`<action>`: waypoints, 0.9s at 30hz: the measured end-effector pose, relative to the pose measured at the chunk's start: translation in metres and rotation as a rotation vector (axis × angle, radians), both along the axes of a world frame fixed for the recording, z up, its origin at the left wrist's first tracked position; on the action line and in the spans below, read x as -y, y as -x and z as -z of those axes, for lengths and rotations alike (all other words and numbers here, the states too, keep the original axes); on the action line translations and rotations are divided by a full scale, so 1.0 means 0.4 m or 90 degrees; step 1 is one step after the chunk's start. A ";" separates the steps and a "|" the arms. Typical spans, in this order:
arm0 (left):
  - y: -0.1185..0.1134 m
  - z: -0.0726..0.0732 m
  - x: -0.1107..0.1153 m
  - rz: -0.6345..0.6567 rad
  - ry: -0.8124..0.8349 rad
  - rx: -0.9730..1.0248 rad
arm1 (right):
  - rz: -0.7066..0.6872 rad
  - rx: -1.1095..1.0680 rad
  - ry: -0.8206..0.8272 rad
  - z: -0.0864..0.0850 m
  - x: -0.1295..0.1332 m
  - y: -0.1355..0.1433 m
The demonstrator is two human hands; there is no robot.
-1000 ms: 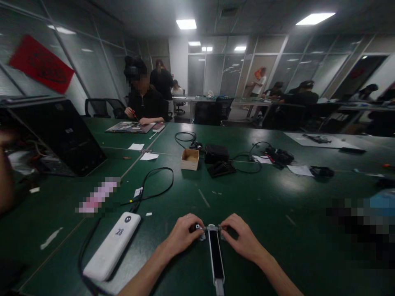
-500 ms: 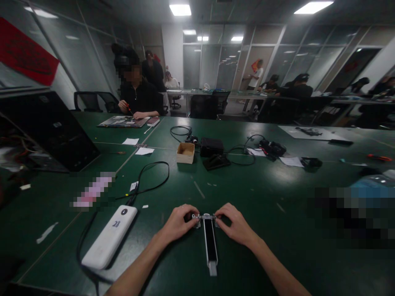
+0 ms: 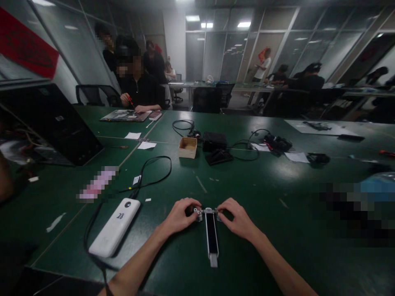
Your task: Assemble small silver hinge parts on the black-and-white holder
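On the green table before me lies a narrow, long device (image 3: 211, 236) with a black face, a pale rim and a grey tab at its near end. A small metal crosspiece (image 3: 209, 211) runs across its far end. My left hand (image 3: 182, 214) is closed, thumb and fingers pinching the crosspiece's left end, where a small silver fitting shows. My right hand (image 3: 237, 218) pinches the opposite end, its fingertips hiding most of that part. What exactly the device is, I cannot make out.
A white power bank (image 3: 115, 228) marked 28, with a black cable, lies left of my arm. Farther off stand a small open box (image 3: 187, 148) and a black case (image 3: 214, 141). A black computer case (image 3: 58, 123) leans at left. A co-worker (image 3: 140, 88) sits across the table.
The view has tilted down and turned slightly left, so the scene sits a little higher and farther right. Both hands keep their pinch on the crosspiece. Another person shows behind the co-worker.
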State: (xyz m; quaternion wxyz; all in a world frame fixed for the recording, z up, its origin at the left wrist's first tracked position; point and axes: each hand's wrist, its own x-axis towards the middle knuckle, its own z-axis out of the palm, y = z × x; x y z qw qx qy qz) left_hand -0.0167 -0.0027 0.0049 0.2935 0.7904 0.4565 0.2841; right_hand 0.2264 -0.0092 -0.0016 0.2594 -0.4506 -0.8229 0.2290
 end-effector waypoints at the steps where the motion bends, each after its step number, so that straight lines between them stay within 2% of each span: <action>1: 0.000 0.001 0.000 -0.005 -0.007 -0.002 | 0.000 -0.001 -0.004 0.000 0.000 0.000; 7: 0.002 0.011 0.003 0.003 -0.030 0.010 | 0.000 -0.003 0.002 -0.003 0.001 -0.001; 11: -0.001 0.006 0.008 -0.035 -0.032 0.019 | -0.005 -0.011 -0.001 0.009 0.002 -0.004; 14: -0.003 0.000 0.010 -0.008 -0.025 0.002 | -0.005 -0.018 -0.002 0.017 -0.002 -0.009; 19: -0.003 0.001 0.012 -0.024 -0.005 0.033 | 0.044 -0.009 0.004 -0.016 -0.005 -0.010; 23: 0.001 0.003 0.012 0.006 0.008 0.068 | 0.063 0.078 0.060 -0.051 0.034 0.032; 27: 0.005 0.002 0.011 -0.021 0.006 0.129 | 0.100 0.135 0.096 -0.022 0.100 0.105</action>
